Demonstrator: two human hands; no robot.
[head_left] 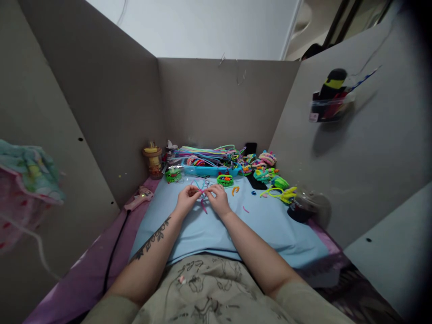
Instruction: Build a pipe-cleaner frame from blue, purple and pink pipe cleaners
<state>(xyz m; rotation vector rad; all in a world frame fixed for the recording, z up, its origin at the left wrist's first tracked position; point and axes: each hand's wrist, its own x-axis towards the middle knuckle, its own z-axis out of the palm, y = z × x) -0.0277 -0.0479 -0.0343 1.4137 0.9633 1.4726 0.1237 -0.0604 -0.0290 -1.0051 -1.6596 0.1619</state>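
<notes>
Both hands meet over the middle of a light blue cloth (216, 234). My left hand (187, 198) pinches a pink and blue pipe cleaner piece (203, 206) from the left. From the other side, my right hand (218, 198) pinches the same piece with thumb and finger. Its pink end hangs below the fingertips, and thin blue strands spread above them. Just past my right hand sits a green fuzzy pipe cleaner figure (225, 180). An orange bent piece (235, 191) and a short pink piece (246, 209) lie to the right.
A blue tray (212, 171) piled with colourful pipe cleaners (205, 154) stands at the back. Finished-looking fuzzy figures (266, 171) crowd the right rear. A glue gun (139, 200) with a black cord rests at left. A dark cup (300, 211) stands right. Grey panels surround the table.
</notes>
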